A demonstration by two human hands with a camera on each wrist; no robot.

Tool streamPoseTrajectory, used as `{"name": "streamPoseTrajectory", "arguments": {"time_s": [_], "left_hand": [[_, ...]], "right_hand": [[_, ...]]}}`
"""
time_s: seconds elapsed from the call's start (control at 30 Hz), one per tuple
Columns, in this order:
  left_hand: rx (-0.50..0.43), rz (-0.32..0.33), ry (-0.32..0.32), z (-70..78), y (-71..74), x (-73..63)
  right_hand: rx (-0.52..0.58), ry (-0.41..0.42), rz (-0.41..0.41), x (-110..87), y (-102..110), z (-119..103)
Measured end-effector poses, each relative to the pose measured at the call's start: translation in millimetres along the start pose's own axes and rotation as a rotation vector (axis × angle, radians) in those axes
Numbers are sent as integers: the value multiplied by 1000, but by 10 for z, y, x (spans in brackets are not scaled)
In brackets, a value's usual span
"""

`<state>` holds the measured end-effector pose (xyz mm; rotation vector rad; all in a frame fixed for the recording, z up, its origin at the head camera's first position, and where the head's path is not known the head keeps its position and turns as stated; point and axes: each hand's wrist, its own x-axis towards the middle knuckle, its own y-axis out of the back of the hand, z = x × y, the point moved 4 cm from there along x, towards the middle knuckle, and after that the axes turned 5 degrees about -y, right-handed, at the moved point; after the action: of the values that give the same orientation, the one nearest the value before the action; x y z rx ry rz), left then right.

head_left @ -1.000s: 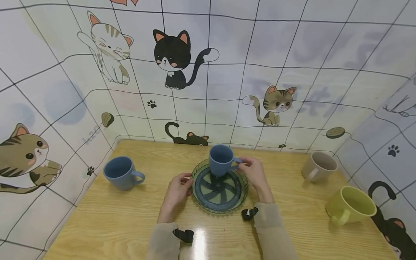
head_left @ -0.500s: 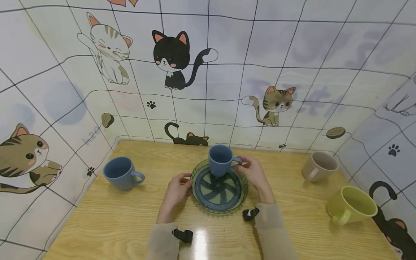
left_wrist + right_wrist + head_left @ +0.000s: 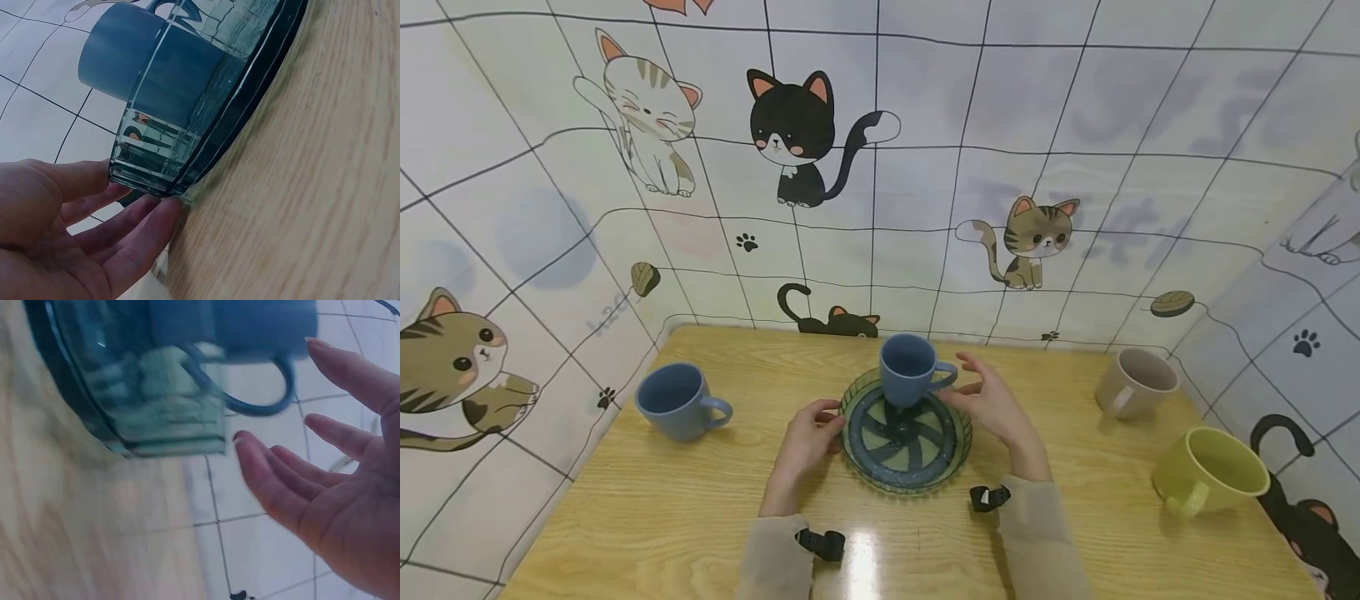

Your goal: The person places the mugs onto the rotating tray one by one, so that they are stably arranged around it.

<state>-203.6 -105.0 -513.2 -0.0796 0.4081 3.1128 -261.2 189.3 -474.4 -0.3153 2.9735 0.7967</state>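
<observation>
A small blue mug (image 3: pixel 901 379) stands upright toward the back of a round greenish glass dish (image 3: pixel 859 477) with a dark swirl pattern. My left hand (image 3: pixel 808 442) grips the dish's left side; in the left wrist view the thumb (image 3: pixel 84 178) meets the rim and the fingertips touch the wall lower down. Just right of the mug's handle (image 3: pixel 275 400), my right hand (image 3: pixel 996 408) has its fingers spread and holds nothing. The right wrist view, partly blurred, shows a gap between these fingers and the handle.
Left of the dish a wider blue mug (image 3: pixel 677 408) stands on the wooden table (image 3: pixel 700 517). Toward the right are a greyish-beige mug (image 3: pixel 1131 392) and a large yellow-green mug (image 3: pixel 1202 479). A cat-print wall covering (image 3: pixel 917 192) rises behind the table.
My right hand has let go of the small mug's handle, spread its fingers and moved slightly right. The left hand stays at the dish, and the mug has not moved.
</observation>
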Motion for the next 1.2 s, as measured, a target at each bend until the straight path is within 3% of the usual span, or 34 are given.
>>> {"name": "streamPoseTrajectory", "arguments": {"time_s": [0.47, 0.8, 1.2], "left_hand": [[2, -14, 16, -20, 11, 4], [-13, -22, 9, -14, 26, 11], [-46, -57, -12, 27, 32, -11]], "right_hand": [[-125, -21, 30, -298, 390, -13], [-115, -53, 160, -519, 739, 169], [-76, -95, 349, -974, 1032, 347]]}}
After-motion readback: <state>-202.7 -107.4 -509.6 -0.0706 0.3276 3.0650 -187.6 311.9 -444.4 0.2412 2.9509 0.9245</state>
